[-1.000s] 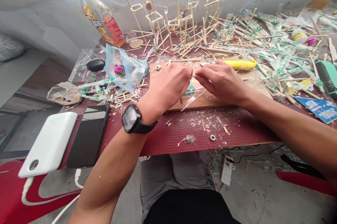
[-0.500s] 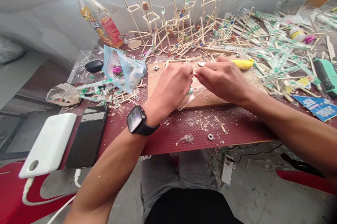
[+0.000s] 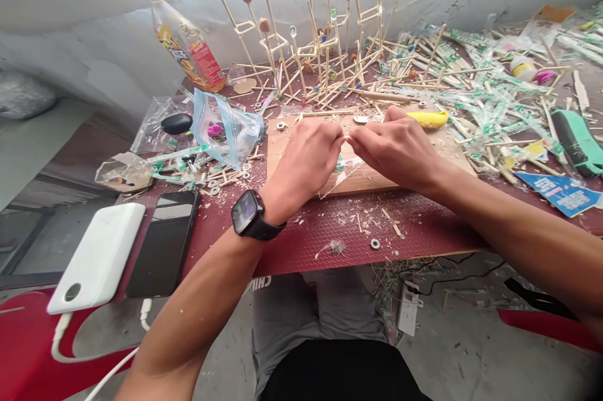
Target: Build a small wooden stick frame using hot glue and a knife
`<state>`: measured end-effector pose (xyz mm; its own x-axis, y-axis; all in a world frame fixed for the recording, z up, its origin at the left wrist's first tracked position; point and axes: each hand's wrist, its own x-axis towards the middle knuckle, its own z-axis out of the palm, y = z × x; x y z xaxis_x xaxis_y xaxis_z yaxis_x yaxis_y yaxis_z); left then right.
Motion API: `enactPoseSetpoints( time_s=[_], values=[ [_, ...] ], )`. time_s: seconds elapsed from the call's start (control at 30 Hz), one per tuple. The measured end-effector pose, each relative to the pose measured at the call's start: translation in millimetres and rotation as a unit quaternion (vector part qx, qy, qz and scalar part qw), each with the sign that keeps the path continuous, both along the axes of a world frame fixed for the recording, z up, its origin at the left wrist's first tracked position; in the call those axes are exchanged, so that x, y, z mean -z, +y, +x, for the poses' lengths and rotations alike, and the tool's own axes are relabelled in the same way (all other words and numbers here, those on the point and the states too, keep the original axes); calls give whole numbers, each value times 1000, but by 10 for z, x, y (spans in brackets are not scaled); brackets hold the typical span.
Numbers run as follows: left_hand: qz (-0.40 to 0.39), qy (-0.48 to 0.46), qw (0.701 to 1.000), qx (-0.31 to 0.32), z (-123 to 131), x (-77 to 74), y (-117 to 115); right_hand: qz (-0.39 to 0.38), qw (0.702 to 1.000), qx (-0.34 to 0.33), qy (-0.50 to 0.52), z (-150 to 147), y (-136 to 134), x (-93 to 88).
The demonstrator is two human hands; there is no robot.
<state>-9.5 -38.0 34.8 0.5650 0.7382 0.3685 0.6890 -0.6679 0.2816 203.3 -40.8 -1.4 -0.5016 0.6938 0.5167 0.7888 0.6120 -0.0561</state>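
Observation:
My left hand (image 3: 308, 159), with a black watch (image 3: 254, 215) on its wrist, is closed in a pinch. Fingertip to fingertip with it, my right hand (image 3: 393, 146) is closed too. Between them shows a tiny pale bit, too small to name; the fingers hide the rest. Both hands are over a wooden board (image 3: 377, 182). Just below the fingers is a clear plastic wrapper (image 3: 346, 175); I cannot tell whether it is held or lies on the board. Behind my right hand lies a yellow-handled tool (image 3: 428, 119), its metal end (image 3: 367, 119) partly covered.
Stick frames (image 3: 325, 61) with beads and brown lumps stand at the back. Wrappers and sticks (image 3: 499, 99) heap up on the right, near a green-black object (image 3: 577, 140). To the left are a bottle (image 3: 188, 43), a zip bag (image 3: 226, 127), a phone (image 3: 162, 244) and a white power bank (image 3: 97, 256).
The view has shifted slightly, so the table's things sit a little differently in the picture. Both hands remain pinched together over the board, with only small finger movement.

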Motion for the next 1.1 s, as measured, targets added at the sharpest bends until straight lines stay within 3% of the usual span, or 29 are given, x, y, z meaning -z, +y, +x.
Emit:
enactPoseSetpoints(
  time_s=[0.27,0.47,0.67,0.87,1.03,1.1],
  values=[
    [-19,18,999,-32,112,-13,-53,8,1000,10,-21,78,27,-85],
    [-33,-58,998,-16,-46,39,136,29,999,7,39,155,135,-37],
    [-46,-117,992,7,-105,92,224,-28,996,-25,76,155,139,-50],
    [-60,-136,989,6,-96,90,218,-114,975,-81,170,137,118,-83],
    [-93,-168,981,23,-97,37,200,-91,955,-68,275,124,161,-25],
    [-107,-177,978,25,-100,18,197,-116,940,-63,316,127,183,-8]
  ],
)
